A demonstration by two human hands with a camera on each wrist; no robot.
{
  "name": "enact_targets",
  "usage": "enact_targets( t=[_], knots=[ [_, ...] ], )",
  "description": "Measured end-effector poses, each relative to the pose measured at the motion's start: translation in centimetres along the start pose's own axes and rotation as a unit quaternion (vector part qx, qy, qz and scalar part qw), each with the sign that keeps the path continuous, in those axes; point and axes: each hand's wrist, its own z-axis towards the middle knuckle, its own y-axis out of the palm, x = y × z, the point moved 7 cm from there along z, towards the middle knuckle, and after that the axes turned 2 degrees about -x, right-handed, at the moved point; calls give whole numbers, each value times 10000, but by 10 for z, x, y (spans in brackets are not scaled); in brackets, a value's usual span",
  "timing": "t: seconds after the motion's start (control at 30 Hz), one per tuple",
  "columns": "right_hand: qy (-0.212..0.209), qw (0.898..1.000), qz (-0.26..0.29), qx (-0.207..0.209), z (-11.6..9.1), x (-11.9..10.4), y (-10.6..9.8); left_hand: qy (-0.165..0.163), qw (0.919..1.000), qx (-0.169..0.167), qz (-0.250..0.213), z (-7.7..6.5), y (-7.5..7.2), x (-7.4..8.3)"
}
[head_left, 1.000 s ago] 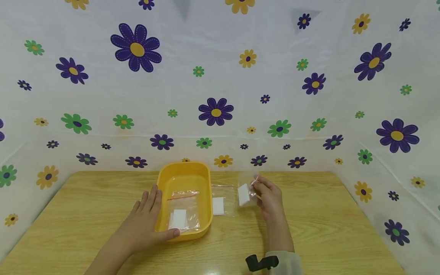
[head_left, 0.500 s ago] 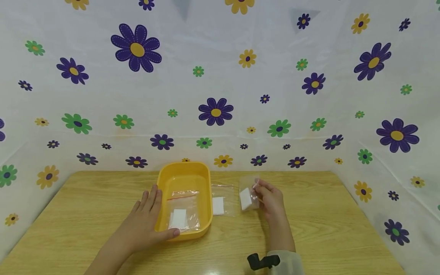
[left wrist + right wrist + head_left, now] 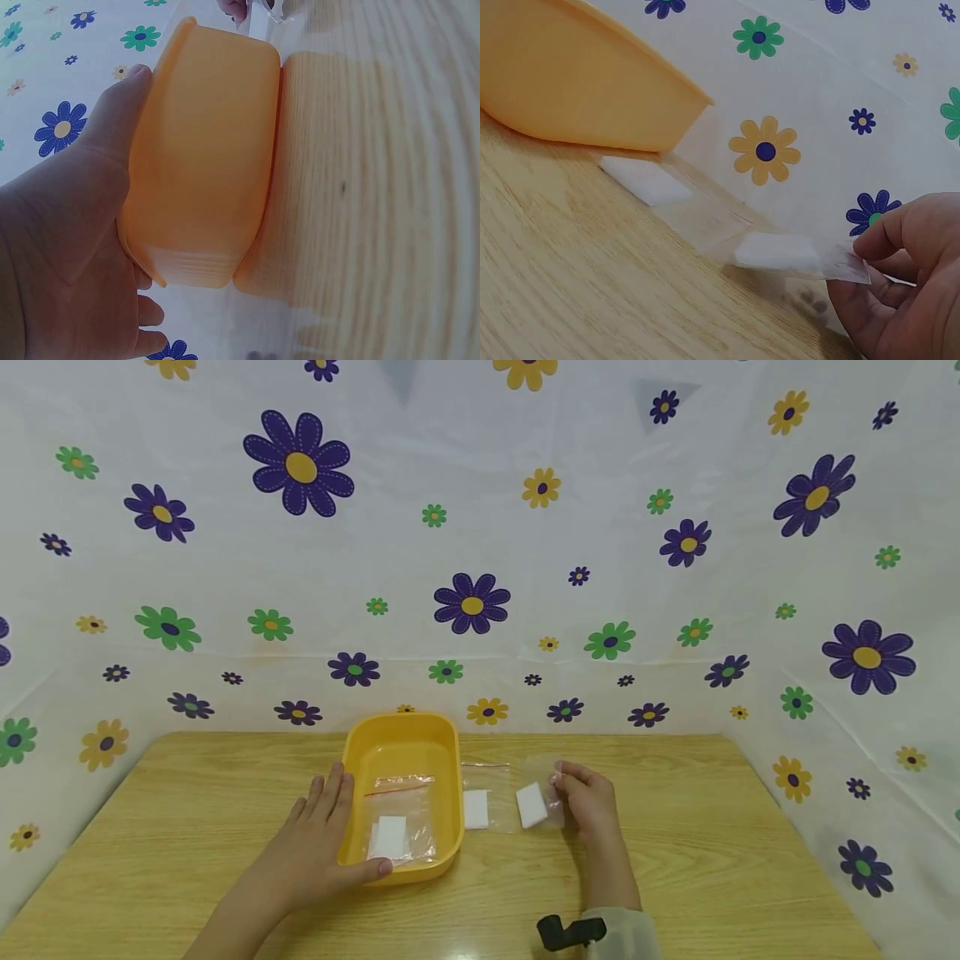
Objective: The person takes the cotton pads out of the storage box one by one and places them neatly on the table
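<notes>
My right hand (image 3: 596, 802) pinches the right edge of a small clear zip bag (image 3: 553, 768) with a folded white piece (image 3: 532, 805) inside. In the right wrist view this bag (image 3: 776, 251) is low over the table, between thumb and forefinger. Left of it lies a similar zip bag (image 3: 498, 806) with its own white piece (image 3: 476, 810), right beside the yellow tray (image 3: 454, 752). My left hand (image 3: 311, 852) rests along the tray's left side, fingers extended and thumb on the near rim. More clear bags (image 3: 420, 827) with white pieces lie overlapping inside the tray.
All of this is on a wood-grain table (image 3: 697, 827). A white sheet (image 3: 375, 543) printed with flowers stands behind the table and along its sides. A black strap piece (image 3: 572, 933) shows at my right sleeve (image 3: 622, 935).
My right hand has lowered the zip bag toward the table, and it now lies flatter beside the other bag. My left hand and the tray have stayed in place.
</notes>
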Motion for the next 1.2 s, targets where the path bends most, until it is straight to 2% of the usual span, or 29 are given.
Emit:
enact_targets(
  t=[0.1,0.23,0.43,0.57,0.97,1.2],
  knots=[
    [-186,9994,-280,79,-1,-2,-1,-17,10000,-2,-2,0,-1,1],
    [-429,9941,-986,163,-5,-8,-1,-28,10000,-4,-9,-1,-1,1],
    [-850,9727,-2141,296,-9,-16,-2,-39,10000,0,-34,-2,0,-1],
    [-941,9587,-2659,366,-13,-21,-3,-52,10000,-24,-60,-1,1,-2],
    [-946,9468,-3043,455,-18,-28,-2,-84,9999,-57,-40,0,4,-5],
    [-955,9438,-3125,496,-17,-28,-4,-15,10000,3,-22,-1,3,-4]
  ],
)
